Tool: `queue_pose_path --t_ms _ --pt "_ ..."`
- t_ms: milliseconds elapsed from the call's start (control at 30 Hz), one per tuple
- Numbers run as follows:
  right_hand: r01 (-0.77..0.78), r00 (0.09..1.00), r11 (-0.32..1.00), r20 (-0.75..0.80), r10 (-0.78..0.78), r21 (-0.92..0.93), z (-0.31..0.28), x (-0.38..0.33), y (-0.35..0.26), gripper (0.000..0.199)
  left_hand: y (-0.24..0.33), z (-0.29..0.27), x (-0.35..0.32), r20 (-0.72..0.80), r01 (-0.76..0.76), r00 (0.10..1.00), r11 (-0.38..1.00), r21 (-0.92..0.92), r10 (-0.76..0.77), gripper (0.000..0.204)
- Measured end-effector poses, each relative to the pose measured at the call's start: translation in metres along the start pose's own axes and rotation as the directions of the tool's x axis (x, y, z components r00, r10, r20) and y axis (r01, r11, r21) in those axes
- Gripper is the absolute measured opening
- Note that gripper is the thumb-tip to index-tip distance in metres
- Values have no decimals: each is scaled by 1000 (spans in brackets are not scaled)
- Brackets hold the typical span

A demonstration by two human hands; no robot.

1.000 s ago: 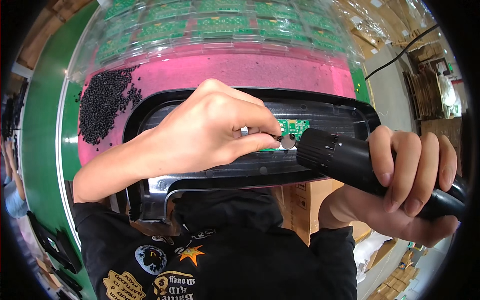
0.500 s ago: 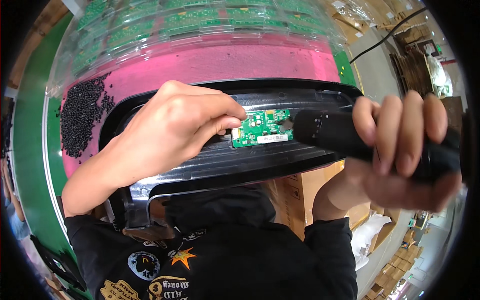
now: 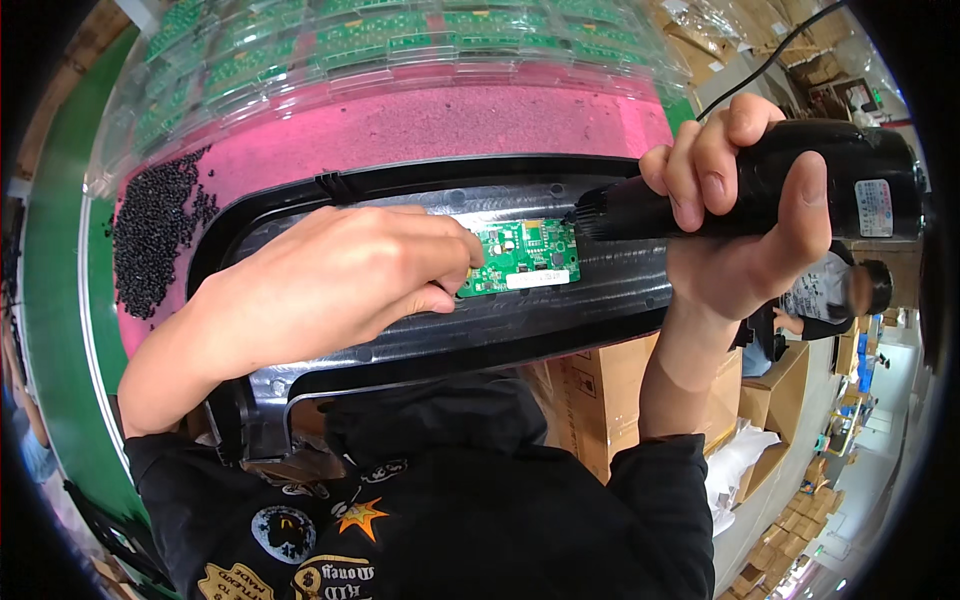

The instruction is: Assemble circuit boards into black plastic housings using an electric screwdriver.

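Observation:
A green circuit board (image 3: 525, 250) with a white label strip lies inside a long black plastic housing (image 3: 490, 320). My left hand (image 3: 350, 265) is closed at the board's left end, its thumb and bent fingers on that edge; the fingertips are partly hidden. My right hand (image 3: 735, 205) wraps round a thick black electric screwdriver (image 3: 845, 165), held nearly level. Its ribbed nose points left at the board's right end, and the bit's tip is hard to make out.
Small black screws (image 3: 158, 235) lie heaped left of the housing on a pink mat (image 3: 400, 125). Stacked clear trays (image 3: 390, 45) of green boards stand beyond. A black cord (image 3: 770, 62) hangs at upper right. Cartons (image 3: 610, 395) stand below; another person (image 3: 830, 290) is at far right.
My right hand has turned and moved up and slightly left with the screwdriver, whose body now shows. My left hand has shifted slightly left and down over the board's end.

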State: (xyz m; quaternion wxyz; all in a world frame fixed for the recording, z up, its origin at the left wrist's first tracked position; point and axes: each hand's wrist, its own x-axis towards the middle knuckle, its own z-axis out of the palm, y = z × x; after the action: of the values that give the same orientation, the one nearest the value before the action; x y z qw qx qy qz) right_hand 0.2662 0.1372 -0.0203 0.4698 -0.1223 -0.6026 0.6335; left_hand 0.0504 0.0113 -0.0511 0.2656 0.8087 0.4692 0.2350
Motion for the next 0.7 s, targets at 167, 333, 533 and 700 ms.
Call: queue_pose_path --t_ms 167,333,533,700 --pt "-23 981 998 192 33 -50 -4 8 4 40 7 -7 -1 82 95 992 996 -3 -94 20" --pt "-1 988 998 151 10 -63 3 5 9 40 10 -11 -2 140 119 983 993 10 -119 20" --pt "9 998 999 62 -12 50 11 0 -1 42 5 -4 -4 76 109 991 994 21 -111 19" --pt "17 989 882 119 -83 471 31 -10 -35 33 4 -4 -2 -156 -44 987 999 2 44 20"
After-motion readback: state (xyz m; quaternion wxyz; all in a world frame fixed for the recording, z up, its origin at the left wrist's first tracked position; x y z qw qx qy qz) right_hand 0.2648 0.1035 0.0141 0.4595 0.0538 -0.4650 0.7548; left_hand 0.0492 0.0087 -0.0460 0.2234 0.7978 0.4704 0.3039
